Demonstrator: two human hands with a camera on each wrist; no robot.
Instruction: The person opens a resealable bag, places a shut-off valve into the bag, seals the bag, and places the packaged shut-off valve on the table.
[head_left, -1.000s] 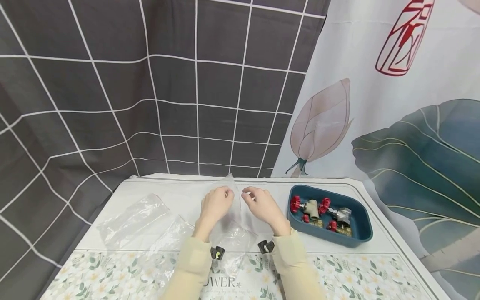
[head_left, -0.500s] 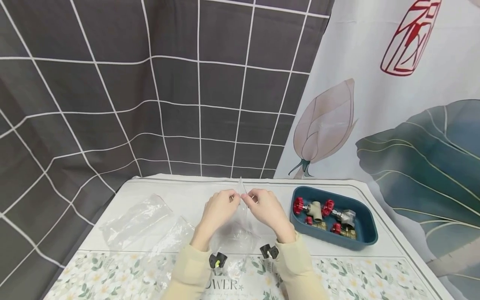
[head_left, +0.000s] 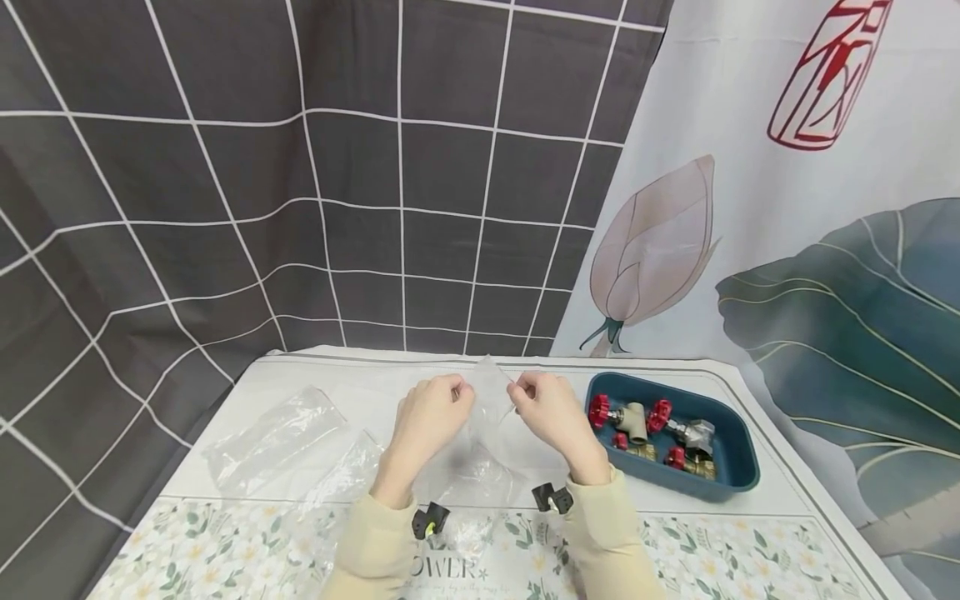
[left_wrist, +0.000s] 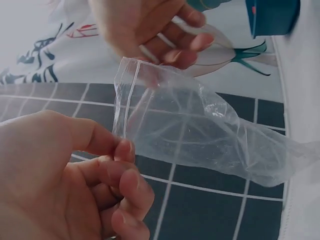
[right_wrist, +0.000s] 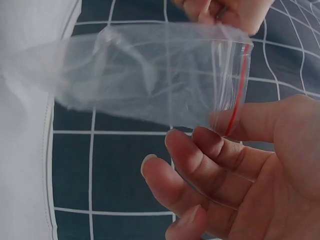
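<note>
A clear zip-lock bag (head_left: 491, 390) hangs between my two hands above the table. Thumb and index finger of my left hand (head_left: 431, 417) pinch one side of its mouth. My right hand (head_left: 552, 414) pinches the opposite side, by the rim with a red line, as the right wrist view shows; its other fingers are loosely curled. Seen from the left wrist, the bag (left_wrist: 185, 125) is stretched between the hands, its lower end crumpled. Nothing solid shows inside it.
A blue tray (head_left: 738, 454) stands at the right, holding several valves (head_left: 633, 422) with red handwheels. Other clear plastic bags (head_left: 277, 442) lie on the left of the table (head_left: 375, 367). A dark grid-patterned curtain (head_left: 337, 167) hangs behind the table.
My hands came together at the bag's mouth half a second ago, then drew apart sideways. The bag's top edge is now spread wider between them. The tray stays in place.
</note>
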